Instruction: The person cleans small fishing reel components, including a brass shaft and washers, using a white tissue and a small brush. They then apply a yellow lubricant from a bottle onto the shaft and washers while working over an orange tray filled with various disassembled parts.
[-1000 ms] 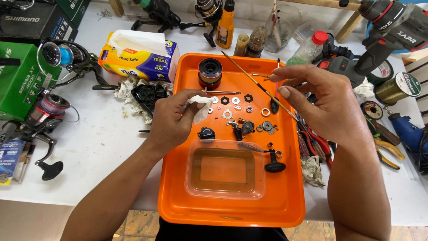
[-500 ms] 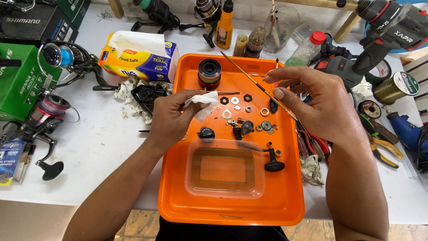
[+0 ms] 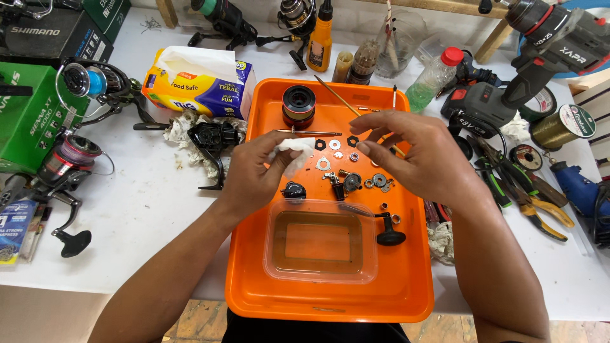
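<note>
My left hand (image 3: 254, 170) pinches a crumpled white tissue (image 3: 293, 150) above the orange tray (image 3: 330, 298). My right hand (image 3: 416, 159) hovers over the tray's right half, holding a thin brush stick (image 3: 333, 94) that slants up to the left. Between the two hands lie several small washers, gears and metal reel parts (image 3: 346, 166). A black spool (image 3: 298, 105) stands at the tray's far end. A clear tub of brownish liquid (image 3: 321, 240) sits in the near half, with a black handle knob (image 3: 389, 234) to its right.
Fishing reels (image 3: 67, 162) and green boxes (image 3: 28, 114) crowd the left of the white table. A tissue pack (image 3: 198, 82), a black reel body (image 3: 213, 136) on rags, bottles (image 3: 319, 38), a drill (image 3: 527, 70), line spools (image 3: 562, 127) and pliers (image 3: 534, 197) ring the tray.
Both hands have drifted slightly together over the small parts; the left hand has kept the tissue and the right hand the stick. The tray's contents have not moved.
</note>
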